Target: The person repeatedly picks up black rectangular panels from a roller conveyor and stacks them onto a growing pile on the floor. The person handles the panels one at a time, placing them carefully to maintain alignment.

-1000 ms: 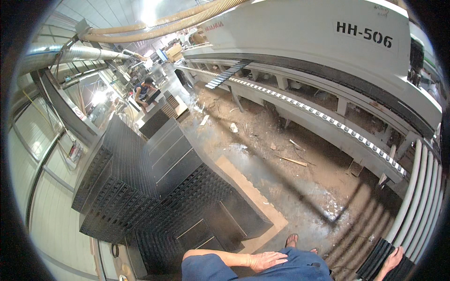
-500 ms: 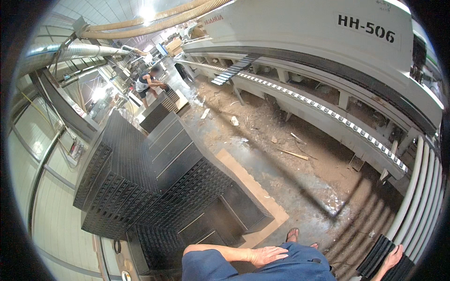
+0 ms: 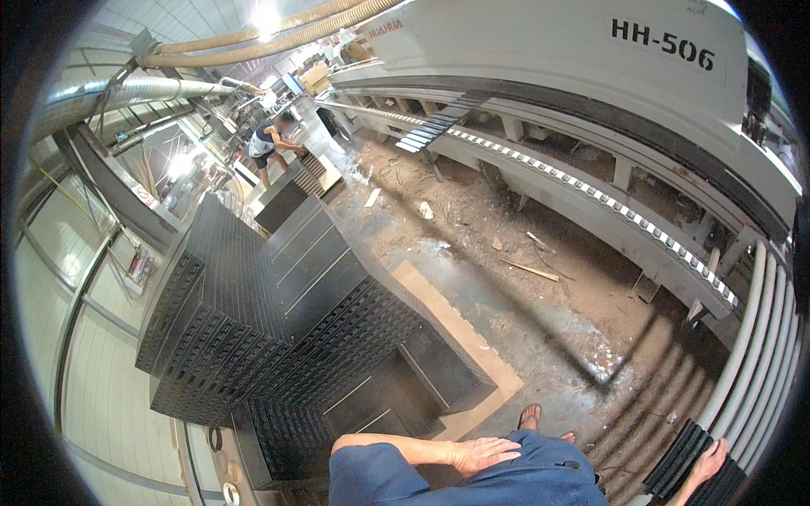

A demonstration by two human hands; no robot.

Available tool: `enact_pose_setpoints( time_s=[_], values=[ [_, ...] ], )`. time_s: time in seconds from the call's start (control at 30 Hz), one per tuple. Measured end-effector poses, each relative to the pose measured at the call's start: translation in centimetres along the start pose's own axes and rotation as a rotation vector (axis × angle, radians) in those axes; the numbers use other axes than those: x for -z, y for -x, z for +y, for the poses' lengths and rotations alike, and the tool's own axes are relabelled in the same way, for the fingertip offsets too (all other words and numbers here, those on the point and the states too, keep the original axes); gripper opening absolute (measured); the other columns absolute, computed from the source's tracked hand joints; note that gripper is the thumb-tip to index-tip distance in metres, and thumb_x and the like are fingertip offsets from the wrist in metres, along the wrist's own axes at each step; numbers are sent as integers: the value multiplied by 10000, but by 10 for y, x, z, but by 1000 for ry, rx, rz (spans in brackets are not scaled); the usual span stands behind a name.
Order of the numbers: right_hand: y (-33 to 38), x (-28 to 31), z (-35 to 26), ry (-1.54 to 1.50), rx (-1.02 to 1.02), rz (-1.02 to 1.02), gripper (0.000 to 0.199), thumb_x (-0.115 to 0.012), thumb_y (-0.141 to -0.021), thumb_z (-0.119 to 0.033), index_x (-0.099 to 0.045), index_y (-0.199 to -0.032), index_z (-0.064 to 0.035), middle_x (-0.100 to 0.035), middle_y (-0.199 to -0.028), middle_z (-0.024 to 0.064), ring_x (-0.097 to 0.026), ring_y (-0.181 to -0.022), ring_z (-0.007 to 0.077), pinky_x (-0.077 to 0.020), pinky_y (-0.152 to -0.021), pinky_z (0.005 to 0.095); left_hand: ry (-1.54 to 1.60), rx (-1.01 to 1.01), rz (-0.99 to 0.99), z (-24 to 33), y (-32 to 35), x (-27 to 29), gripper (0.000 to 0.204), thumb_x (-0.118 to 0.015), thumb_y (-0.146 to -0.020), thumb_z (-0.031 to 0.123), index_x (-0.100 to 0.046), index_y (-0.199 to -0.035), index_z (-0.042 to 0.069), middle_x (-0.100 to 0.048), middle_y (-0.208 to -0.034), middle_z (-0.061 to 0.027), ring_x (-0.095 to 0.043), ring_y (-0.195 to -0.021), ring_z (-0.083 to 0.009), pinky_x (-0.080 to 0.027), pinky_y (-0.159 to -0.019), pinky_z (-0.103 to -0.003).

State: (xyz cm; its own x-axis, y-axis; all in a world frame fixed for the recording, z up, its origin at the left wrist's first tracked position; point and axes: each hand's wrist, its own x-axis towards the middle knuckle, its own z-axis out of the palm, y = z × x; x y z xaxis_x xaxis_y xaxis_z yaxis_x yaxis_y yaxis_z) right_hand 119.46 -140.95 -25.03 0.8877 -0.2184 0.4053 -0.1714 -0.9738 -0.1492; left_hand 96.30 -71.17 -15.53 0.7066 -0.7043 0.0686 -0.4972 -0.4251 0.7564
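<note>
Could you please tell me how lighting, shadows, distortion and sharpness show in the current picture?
Head view throughout: glare from a bright light at the top; parallel shadow stripes across the floor at lower right; grey pipes bowed by the fisheye; left hand fairly sharp.

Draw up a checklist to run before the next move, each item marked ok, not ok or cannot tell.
1. Left hand free of objects: ok, resting on the blue clothing.
2. Right hand on the black padding: ok.
3. Right hand's grip firm: cannot tell.
4. Floor free of scraps: not ok, a wood strip lies there.
5. Co-worker apart from both hands: ok.
</note>
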Motion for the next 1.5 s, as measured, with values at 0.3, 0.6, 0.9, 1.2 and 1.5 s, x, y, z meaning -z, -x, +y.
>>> enact_pose_setpoints(
  time_s=[0.3,0.6,0.9,1.2,1.5],
  values=[
    [0,0,2,12,-21,-13,328,-493,-986,-223,-610,-1162,28,-612,-1220,181,-568,-1133,341,-428,-973,405,-14,-8,-1,-2,-1,0,855,-660,-757,179,-220,-1470,9,-297,-1449,-318,-407,-1289,-463,-377,-1036,-528],
    [-2,4,-1,12,-26,-47,335,-488,-986,-232,-613,-1171,18,-609,-1238,175,-560,-1150,341,-416,-994,406,-8,-7,8,-1,-1,0,858,-655,-753,154,-212,-1474,13,-291,-1454,-311,-400,-1294,-457,-361,-1047,-522],
    [5,3,-8,11,-31,-15,347,-500,-981,-243,-617,-1181,15,-618,-1227,180,-563,-1157,341,-412,-1013,402,-20,7,-9,-2,-1,0,780,-602,-794,129,-226,-1470,22,-284,-1463,-298,-395,-1301,-448,-364,-1049,-510],
    [0,31,-47,-26,-48,46,283,-528,-931,-158,-625,-1145,0,-618,-1214,171,-558,-1148,338,-405,-1012,424,-23,68,-27,-2,-6,0,732,-597,-806,149,-265,-1447,31,-296,-1472,-275,-416,-1289,-425,-380,-1054,-483],
    [2,43,-62,-22,-76,78,263,-539,-916,-165,-638,-1100,-5,-628,-1194,156,-566,-1140,319,-404,-1009,419,-96,110,-124,-3,-19,16,716,-570,-818,186,-289,-1448,-8,-347,-1445,-266,-417,-1296,-400,-355,-1085,-462]
  ],
)
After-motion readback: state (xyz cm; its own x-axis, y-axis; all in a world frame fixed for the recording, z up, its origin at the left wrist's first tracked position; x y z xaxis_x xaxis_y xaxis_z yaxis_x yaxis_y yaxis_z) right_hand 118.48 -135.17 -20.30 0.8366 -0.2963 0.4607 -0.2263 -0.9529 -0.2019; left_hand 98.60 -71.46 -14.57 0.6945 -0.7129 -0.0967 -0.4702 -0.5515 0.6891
